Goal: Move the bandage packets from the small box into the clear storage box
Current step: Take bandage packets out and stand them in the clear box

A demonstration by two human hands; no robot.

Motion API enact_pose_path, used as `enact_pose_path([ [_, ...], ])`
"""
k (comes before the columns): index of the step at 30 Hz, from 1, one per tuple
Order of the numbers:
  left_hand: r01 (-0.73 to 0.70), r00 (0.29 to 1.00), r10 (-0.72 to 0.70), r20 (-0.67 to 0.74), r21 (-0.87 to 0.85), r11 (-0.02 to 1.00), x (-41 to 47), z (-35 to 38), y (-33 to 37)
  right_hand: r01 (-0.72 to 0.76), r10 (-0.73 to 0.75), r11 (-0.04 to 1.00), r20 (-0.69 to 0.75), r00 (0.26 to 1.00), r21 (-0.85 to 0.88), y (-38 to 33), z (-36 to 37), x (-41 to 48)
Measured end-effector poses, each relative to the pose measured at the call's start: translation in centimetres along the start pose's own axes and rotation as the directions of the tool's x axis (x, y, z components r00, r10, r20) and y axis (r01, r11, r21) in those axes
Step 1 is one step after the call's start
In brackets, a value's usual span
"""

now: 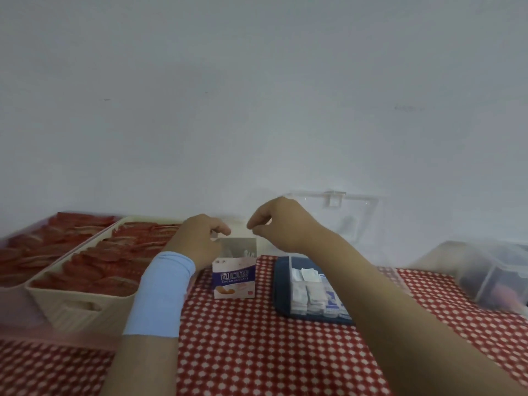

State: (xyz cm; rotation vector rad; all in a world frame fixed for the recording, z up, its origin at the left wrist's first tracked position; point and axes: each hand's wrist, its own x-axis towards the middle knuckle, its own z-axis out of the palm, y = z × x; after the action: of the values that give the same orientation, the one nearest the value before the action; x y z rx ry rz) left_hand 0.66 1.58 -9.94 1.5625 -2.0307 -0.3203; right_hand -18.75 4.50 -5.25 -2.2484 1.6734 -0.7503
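Note:
A small white and blue bandage box (234, 277) stands upright on the red checked cloth, its top flap open and white packets showing inside. My left hand (197, 238) holds the box's top left edge and flap. My right hand (281, 224) hovers just above and to the right of the opening, thumb and forefinger pinched together; whether something thin is between them is not visible. The clear storage box (291, 284) sits to the right on a dark blue base, with several white bandage packets (311, 294) inside. Its clear lid (351, 215) stands open against the wall.
Two cream baskets (80, 307) full of red packets fill the left side. A frosted plastic container (494, 275) sits at the far right. The red and white checked cloth (257, 352) covers the table in front. A blue wristband is on my left forearm.

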Motion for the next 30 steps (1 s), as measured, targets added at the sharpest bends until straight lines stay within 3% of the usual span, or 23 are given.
enact_pose_path([
  [9,0.066,0.997,-0.064,0.044,-0.057,0.996,0.2,0.5,-1.5,0.129,-0.053,0.882,0.177,0.983,-0.454,-1.5,5.6,4.4],
  [19,0.074,0.996,-0.069,0.060,-0.090,0.993,0.3,0.3,-1.6,0.155,-0.019,0.815,0.243,0.970,-0.558,-1.6,7.0,6.1],
  [21,0.069,0.996,-0.062,0.058,-0.111,0.992,0.2,0.2,-1.6,0.161,-0.039,0.840,0.239,0.970,-0.518,-1.5,6.5,6.1],
  [25,0.026,0.996,-0.013,0.083,-0.157,0.987,0.3,0.4,-1.4,0.111,-0.057,0.953,0.193,0.980,-0.281,-1.1,4.6,5.8],
  [30,-0.003,1.000,-0.002,-0.023,-0.215,0.977,0.0,0.6,-0.9,0.077,-0.070,0.995,0.101,0.992,-0.068,-0.8,3.1,5.5],
])
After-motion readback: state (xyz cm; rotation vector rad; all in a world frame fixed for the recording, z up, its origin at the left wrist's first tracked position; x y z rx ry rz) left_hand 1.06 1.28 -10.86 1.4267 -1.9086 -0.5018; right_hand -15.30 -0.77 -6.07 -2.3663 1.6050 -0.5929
